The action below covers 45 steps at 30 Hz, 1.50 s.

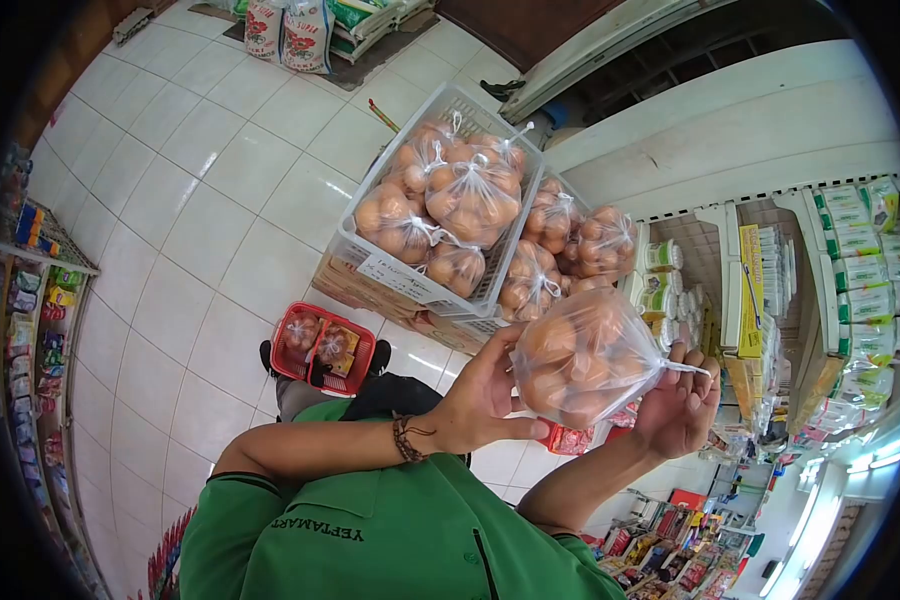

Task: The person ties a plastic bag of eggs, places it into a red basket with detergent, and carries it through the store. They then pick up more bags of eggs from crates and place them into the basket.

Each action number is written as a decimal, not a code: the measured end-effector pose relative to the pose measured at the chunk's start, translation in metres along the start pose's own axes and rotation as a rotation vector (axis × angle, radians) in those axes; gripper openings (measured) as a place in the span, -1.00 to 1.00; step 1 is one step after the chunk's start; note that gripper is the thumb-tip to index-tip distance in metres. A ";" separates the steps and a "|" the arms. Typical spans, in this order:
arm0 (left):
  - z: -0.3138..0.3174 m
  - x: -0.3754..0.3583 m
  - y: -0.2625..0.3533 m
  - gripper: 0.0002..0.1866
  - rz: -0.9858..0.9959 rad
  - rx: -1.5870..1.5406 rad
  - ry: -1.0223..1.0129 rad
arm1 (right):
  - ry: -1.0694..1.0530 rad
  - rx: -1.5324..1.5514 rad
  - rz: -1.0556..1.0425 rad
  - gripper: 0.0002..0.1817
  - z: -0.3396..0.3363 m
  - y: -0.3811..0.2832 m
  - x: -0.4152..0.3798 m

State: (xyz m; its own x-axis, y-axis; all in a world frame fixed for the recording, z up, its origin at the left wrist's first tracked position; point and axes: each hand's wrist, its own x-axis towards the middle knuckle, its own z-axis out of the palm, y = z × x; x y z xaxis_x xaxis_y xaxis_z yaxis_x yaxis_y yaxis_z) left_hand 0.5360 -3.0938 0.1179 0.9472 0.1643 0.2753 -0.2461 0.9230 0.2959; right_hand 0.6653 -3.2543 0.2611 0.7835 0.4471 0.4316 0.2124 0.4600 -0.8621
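A clear plastic bag of brown eggs (582,358) is held up in front of my chest. My left hand (482,395) grips its left side, with fingers and thumb apart around it. At its tied neck, the curled fingers of my right hand (678,402) pinch the twisted plastic. Beyond my hands, a white plastic crate (348,222) holds several knotted bags of eggs (473,195). More egg bags (606,240) lie in a second container to its right, partly hidden by the crate and the held bag.
A red basket (360,378) with egg bags and a yellow package stands on the tiled floor by my feet. Cardboard (370,295) lies under the crate. Stocked shelves stand right (820,300) and far left (45,260). Printed sacks (305,35) lie at the top.
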 end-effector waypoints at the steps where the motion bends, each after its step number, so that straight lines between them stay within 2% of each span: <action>1: -0.004 0.000 -0.003 0.06 0.003 0.003 -0.003 | -0.003 0.021 -0.006 -0.70 0.001 0.001 0.000; 4: -0.009 0.001 -0.004 0.10 -0.009 -0.163 0.038 | -0.044 0.060 -0.007 -0.71 0.003 0.004 0.003; 6: -0.007 0.000 0.001 0.15 -0.274 -0.431 0.122 | -0.080 0.073 -0.018 -0.71 0.013 0.011 0.005; 7: -0.011 -0.001 -0.004 0.15 -0.274 -0.432 0.124 | -0.119 0.087 -0.029 -0.71 0.016 0.013 0.007; 9: -0.021 0.000 -0.014 0.16 -0.355 -0.522 -0.044 | -0.130 0.104 -0.049 -0.70 0.012 0.019 0.010; 10: -0.022 0.000 -0.015 0.16 -0.356 -0.523 -0.046 | -0.153 0.153 -0.039 -0.71 0.013 0.020 0.009; 12: -0.020 -0.001 -0.013 0.21 -0.351 -0.423 -0.145 | -0.168 0.193 -0.027 -0.72 0.012 0.022 0.008; 16: -0.016 -0.001 -0.010 0.30 -0.292 -0.206 -0.154 | -0.219 0.269 -0.091 -0.74 -0.006 0.027 0.003; 18: -0.017 -0.003 -0.012 0.45 -0.236 0.014 -0.144 | -0.224 0.348 -0.176 -0.74 -0.007 0.030 0.001; 22: -0.011 -0.005 -0.008 0.47 -0.156 0.122 -0.176 | -0.184 0.280 -0.215 -0.72 -0.005 0.028 0.001; 24: -0.011 -0.006 -0.009 0.44 -0.061 0.179 -0.146 | -0.169 0.266 -0.221 -0.72 -0.004 0.028 0.000; 28: -0.014 -0.002 -0.004 0.42 -0.031 0.181 -0.163 | -0.150 0.230 -0.222 -0.72 -0.003 0.029 -0.001; 31: -0.017 -0.001 -0.001 0.37 -0.078 0.139 -0.157 | -0.173 0.178 -0.208 -0.74 0.003 0.030 0.002; 36: -0.025 -0.004 -0.008 0.10 -0.184 0.044 -0.103 | -0.122 0.140 -0.192 -0.71 0.017 0.034 0.006; 37: -0.026 -0.004 -0.008 0.10 -0.189 0.048 -0.104 | -0.118 0.116 -0.170 -0.70 0.018 0.035 0.007; 39: -0.027 -0.002 -0.005 0.02 -0.309 -0.185 -0.035 | -0.137 0.054 -0.145 -0.69 0.018 0.034 0.008; 40: -0.029 -0.003 -0.003 -0.13 -0.365 -0.156 -0.012 | -0.161 -0.012 -0.107 -0.67 0.019 0.034 0.008; 41: -0.030 -0.002 0.000 -0.13 -0.369 -0.149 -0.009 | -0.186 -0.077 -0.070 -0.64 0.020 0.034 0.008; 44: -0.022 0.009 0.021 -0.19 -0.512 -0.219 0.069 | -0.231 -0.097 -0.076 -0.73 0.016 0.038 0.005; 45: -0.024 0.012 0.021 -0.19 -0.516 -0.214 0.071 | -0.252 -0.117 -0.083 -0.66 0.016 0.040 0.005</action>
State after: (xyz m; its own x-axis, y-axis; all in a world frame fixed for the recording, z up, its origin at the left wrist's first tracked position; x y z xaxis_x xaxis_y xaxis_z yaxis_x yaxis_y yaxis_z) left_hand 0.5468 -3.0646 0.1054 0.9469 -0.3113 0.0798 0.2933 0.9386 0.1818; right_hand 0.6684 -3.2216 0.2334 0.5941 0.5945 0.5419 0.3475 0.4179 -0.8394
